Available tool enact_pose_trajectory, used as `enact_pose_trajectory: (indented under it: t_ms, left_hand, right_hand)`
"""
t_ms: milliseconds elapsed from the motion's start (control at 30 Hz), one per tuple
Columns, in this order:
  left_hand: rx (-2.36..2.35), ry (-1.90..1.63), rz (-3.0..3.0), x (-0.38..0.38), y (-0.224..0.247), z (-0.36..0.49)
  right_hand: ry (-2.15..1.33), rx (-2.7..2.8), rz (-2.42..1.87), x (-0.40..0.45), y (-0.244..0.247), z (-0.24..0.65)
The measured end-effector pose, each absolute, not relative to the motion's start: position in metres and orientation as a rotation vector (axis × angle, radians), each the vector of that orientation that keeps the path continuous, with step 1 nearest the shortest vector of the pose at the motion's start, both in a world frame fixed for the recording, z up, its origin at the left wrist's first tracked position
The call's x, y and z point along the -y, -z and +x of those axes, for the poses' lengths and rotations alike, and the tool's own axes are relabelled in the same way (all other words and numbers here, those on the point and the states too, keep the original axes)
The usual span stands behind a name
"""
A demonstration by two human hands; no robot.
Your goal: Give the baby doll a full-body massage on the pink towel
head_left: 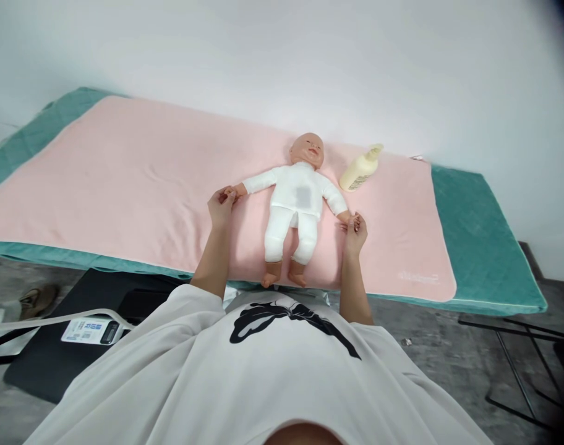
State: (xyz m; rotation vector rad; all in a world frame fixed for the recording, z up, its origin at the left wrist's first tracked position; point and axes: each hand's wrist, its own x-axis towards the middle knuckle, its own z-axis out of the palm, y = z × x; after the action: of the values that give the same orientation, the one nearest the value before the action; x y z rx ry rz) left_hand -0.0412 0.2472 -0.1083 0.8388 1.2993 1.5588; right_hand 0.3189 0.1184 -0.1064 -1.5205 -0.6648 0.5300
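Observation:
A baby doll (pixel 295 188) with a white cloth body lies on its back on a pink mat (pixel 138 167), its head toward the wall and its feet toward me. Its arms are spread out to both sides. My left hand (pixel 221 203) is closed around the doll's hand on the left. On the other side, my right hand (pixel 356 232) pinches the doll's other hand. A grey patch shows on the doll's chest. Beside its head, to the right, a pale yellow pump bottle (pixel 360 170) lies tilted on the mat.
The pink mat covers much of a green padded bed (pixel 477 228) set against a white wall. At lower left are a black chair (pixel 41 364), a white labelled device (pixel 91 330) with a cable, and a shoe (pixel 38 303). Black metal legs (pixel 514 358) stand at lower right.

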Motion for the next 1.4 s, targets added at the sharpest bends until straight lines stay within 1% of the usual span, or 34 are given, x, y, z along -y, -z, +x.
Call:
enact_pose_trajectory:
  t_ms: [267,600,1067,1400]
  left_hand:
    - [-1.359,-1.571,0.924,-0.244,0.107,-0.04]
    - [-1.315,-1.596,0.838,-0.246,0.105,-0.037]
    - [-1.272,-1.534,0.868,-0.249,0.113,-0.044]
    - [-1.269,-1.556,0.868,-0.246,0.109,-0.042]
  right_hand:
    - [-0.514,0.656,-1.476,-0.118,0.104,0.317]
    - [-0.449,0.623,-1.556,-0.119,0.1,0.314]
    - [-0.567,0.595,-1.495,-0.12,0.108,0.32]
    - [-0.551,0.649,-1.465,-0.117,0.109,0.321]
